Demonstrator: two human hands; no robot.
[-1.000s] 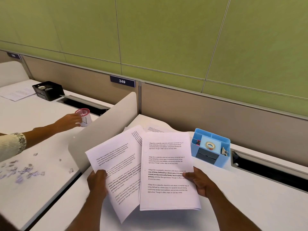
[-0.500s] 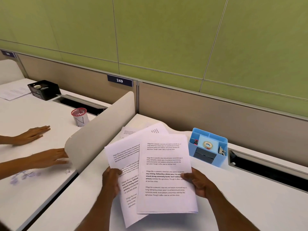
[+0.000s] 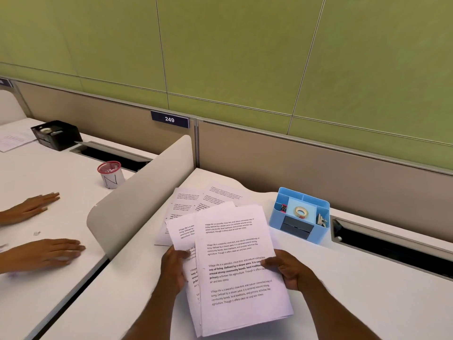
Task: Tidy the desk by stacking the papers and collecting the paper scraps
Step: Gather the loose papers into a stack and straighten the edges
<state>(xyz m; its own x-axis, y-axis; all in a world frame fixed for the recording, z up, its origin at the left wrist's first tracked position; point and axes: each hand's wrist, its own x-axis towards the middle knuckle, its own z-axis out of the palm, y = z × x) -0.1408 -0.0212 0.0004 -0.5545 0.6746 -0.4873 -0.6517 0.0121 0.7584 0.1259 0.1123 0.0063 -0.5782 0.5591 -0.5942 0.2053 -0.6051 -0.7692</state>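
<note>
Both hands hold printed papers above the white table [image 3: 367, 303]. Left hand [image 3: 174, 271] is closed on the left edge of a sheet [image 3: 182, 231] that sticks out left and far from under the top stack, thumb on top. Right hand [image 3: 285, 268] is closed on the right edge of the stack [image 3: 235, 266], thumb pressed on the printed face, fingers hidden underneath. Stack is several sheets, edges not flush at the near end, slightly tilted.

More sheets [image 3: 215, 195] lie loose on the table beyond the held ones, overlapping, near the far wall and just right of the divider [image 3: 137, 204].

Blue organizer [image 3: 300, 217] sits on the table to the right of the papers, apart from them; a tape roll [image 3: 301, 212] lies in its middle compartment, small items in the side compartments, too small to tell.

Left of the divider is a second table [image 3: 61, 173]. Two hands of another person [image 3: 41, 251] rest flat on it, palms down. A cup [image 3: 110, 174] with a red rim stands far of them. A black organizer [image 3: 56, 134] sits at the far left beside a sheet. A small scrap [image 3: 36, 233] lies between the two hands; blurred scraps at the left edge.

Sign [image 3: 169, 119] on the partition reads 249.
</note>
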